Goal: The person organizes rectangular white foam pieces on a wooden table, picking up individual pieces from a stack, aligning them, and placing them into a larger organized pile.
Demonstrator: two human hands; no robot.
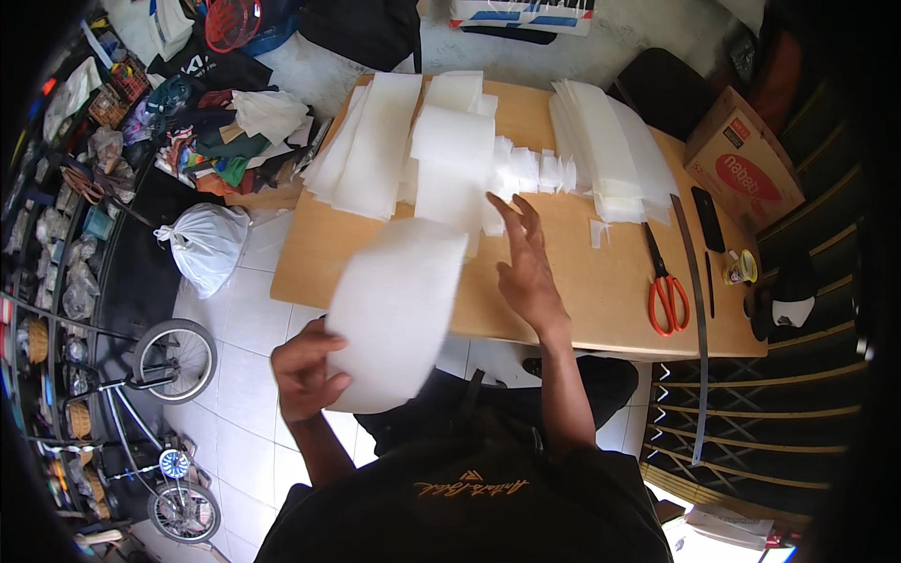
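Observation:
My left hand [310, 369] grips the lower left edge of a white, soft-looking foam sheet [399, 314], which curves and is held up in front of the table's near edge. To its right my right hand [527, 267] hovers with fingers stretched out and nothing in them. Beyond it lie several small white cut pieces [532, 171]. A middle stack of white sheets [454, 145] lies behind the held sheet, partly hidden by it. More long white sheets form a left stack [371, 141] and a right stack [601, 150].
On the wooden table [582, 272] lie orange-handled scissors [664, 291], a long metal ruler [699, 357], a black phone [708, 219] and a small yellow-rimmed tub [741, 267]. A cardboard box [743, 161] stands at right. Left are a white bag [206, 246], a clothes heap [235, 141] and a small bicycle [127, 413].

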